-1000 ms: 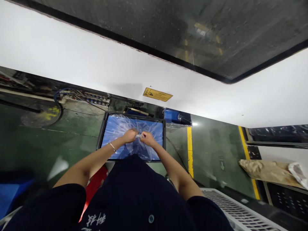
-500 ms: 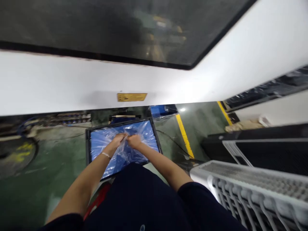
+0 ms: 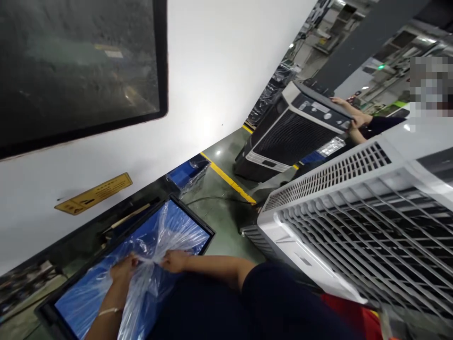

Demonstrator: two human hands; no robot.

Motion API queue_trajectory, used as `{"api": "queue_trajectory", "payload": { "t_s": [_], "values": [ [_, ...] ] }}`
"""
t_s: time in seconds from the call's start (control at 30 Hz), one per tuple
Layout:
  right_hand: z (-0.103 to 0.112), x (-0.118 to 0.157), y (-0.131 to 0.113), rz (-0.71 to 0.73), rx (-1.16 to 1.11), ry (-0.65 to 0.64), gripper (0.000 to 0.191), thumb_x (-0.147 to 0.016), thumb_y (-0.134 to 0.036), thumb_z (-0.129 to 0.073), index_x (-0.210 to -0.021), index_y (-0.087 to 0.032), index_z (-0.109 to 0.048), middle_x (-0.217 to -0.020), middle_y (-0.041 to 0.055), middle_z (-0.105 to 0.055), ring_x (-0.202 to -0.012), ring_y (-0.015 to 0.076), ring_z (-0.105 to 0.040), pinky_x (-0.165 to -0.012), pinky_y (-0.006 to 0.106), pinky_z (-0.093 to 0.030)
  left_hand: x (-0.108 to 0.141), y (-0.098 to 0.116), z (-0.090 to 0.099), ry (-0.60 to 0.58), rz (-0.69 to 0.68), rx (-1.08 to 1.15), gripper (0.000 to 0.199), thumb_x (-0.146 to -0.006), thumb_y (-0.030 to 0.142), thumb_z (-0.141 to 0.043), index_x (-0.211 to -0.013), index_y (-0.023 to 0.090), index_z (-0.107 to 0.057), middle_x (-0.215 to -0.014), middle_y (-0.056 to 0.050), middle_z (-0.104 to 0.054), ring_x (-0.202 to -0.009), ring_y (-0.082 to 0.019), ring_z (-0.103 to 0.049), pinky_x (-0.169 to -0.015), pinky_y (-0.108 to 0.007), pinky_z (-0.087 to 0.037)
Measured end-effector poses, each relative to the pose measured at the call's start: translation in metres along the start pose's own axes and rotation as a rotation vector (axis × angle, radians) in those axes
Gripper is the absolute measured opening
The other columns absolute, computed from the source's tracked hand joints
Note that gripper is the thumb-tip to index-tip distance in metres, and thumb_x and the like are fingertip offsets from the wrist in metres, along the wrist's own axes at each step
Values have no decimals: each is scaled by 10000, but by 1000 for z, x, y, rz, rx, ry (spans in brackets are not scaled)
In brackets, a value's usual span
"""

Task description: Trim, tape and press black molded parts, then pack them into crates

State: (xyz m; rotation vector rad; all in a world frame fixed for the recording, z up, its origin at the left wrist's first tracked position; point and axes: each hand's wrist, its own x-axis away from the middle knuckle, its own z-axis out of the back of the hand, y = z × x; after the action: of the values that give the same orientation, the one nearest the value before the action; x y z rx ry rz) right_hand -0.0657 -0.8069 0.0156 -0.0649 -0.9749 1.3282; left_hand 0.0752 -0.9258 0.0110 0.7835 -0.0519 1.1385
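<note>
Film (image 3: pixel 136 297): clear and creased, is lying over the blue surface (image 3: pixel 79 297) inside the black frame (image 3: pixel 192 215), bunching into a twisted neck between the hands, with loose folds trailing toward the person's body.
Left hand (image 3: pixel 122 269): is pinching the film at the neck, fingers curling closed.
Right hand (image 3: pixel 174 261): is pinching the other side of the neck, fingers closed, knuckles just beside the gather.
Pull: holding close to the neck and pulling evenly would probably be serving best; one hand tugging harder could be dragging the creases sideways, and thin film may be tearing under sharp fingertips.
Creases: are fanning out from the neck, so tension is seemingly centring there; easing off slowly would be keeping the folds together.
Frame: is sitting slantwise below the white panel (image 3: pixel 212 71), which is bearing a yellow label (image 3: pixel 97 193) and a dark window (image 3: pixel 71 71).
Floor (image 3: pixel 212 219): green and glossy, is showing a yellow line (image 3: pixel 230 179); a cable (image 3: pixel 221 198) is running across it, and a blue box (image 3: pixel 186 174) is standing near the frame.
Room: a grey louvred unit (image 3: pixel 354 198) is looming at the right; beyond it, a co-worker's hands (image 3: pixel 358 119) are touching a black unit (image 3: pixel 283 137).
</note>
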Motion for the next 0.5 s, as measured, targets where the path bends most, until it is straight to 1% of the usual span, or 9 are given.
{"api": "queue_trajectory", "payload": {
  "t_s": [0.07, 0.13, 0.17, 0.2, 0.23, 0.3, 0.37, 0.43, 0.5],
  "values": [
    [12, -15, -10, 6, -199, 4, 266, -935, -253, -428, -755, -157, -598, -696, 4, -666, -658, 140, -659, -591, 224, -505, 8, -3, 5, 120, 188, 303, 273, -714, 346, -511, -477, 224, -451, -480, 0, -593, -587, -197, -655, -579, -321, -573],
    [20, -28, -19, -38, -511, -44, 325, -959, -185, -326, -719, -149, -543, -617, -22, -611, -561, 102, -631, -579, 208, -503, 18, -9, 11, 173, 297, 533, 198, -640, 404, -589, -588, 212, -592, -619, -16, -684, -715, -240, -688, -706, -368, -584],
    [23, -32, -22, -74, -655, -70, 352, -960, -162, -294, -684, -152, -512, -574, -35, -575, -525, 94, -613, -579, 211, -505, 23, -12, 14, 169, 309, 566, 224, -596, 432, -617, -636, 212, -639, -676, -30, -709, -770, -272, -692, -762, -399, -574],
    [23, -36, -24, -106, -775, -97, 354, -957, -159, -309, -654, -156, -491, -538, -48, -540, -506, 92, -598, -585, 216, -507, 28, -15, 16, 156, 290, 533, 271, -568, 464, -624, -666, 214, -666, -716, -45, -723, -813, -302, -691, -809, -428, -559],
    [23, -38, -26, -129, -838, -111, 327, -945, -178, -379, -637, -158, -489, -511, -61, -512, -506, 94, -589, -597, 219, -505, 33, -17, 17, 147, 270, 486, 309, -554, 496, -618, -679, 220, -681, -745, -55, -732, -847, -326, -688, -846, -451, -542],
    [19, -40, -27, -113, -754, -80, 201, -844, -228, -614, -668, -161, -542, -500, -84, -494, -557, 103, -590, -631, 209, -492, 41, -20, 16, 146, 231, 438, 354, -551, 549, -589, -688, 240, -693, -798, -61, -744, -897, -349, -681, -887, -469, -522],
    [13, -41, -28, -24, -544, -13, 181, -712, -245, -764, -738, -172, -600, -553, -88, -534, -650, 113, -603, -661, 190, -468, 45, -21, 11, 124, 179, 439, 355, -544, 568, -587, -685, 262, -697, -836, -55, -751, -914, -345, -680, -882, -452, -529],
    [8, -42, -28, 85, -313, 43, 145, -747, -259, -734, -752, -168, -622, -638, -66, -590, -712, 115, -605, -671, 181, -449, 43, -20, 6, 91, 138, 456, 352, -535, 563, -595, -696, 268, -699, -841, -51, -752, -894, -335, -686, -854, -433, -544],
    [3, -44, -27, 168, -167, 59, 102, -817, -230, -649, -751, -154, -632, -734, -33, -640, -738, 111, -605, -667, 178, -436, 36, -20, 3, 83, 85, 483, 369, -546, 542, -579, -750, 261, -704, -863, -51, -751, -903, -321, -688, -857, -424, -547]
  ]
}}
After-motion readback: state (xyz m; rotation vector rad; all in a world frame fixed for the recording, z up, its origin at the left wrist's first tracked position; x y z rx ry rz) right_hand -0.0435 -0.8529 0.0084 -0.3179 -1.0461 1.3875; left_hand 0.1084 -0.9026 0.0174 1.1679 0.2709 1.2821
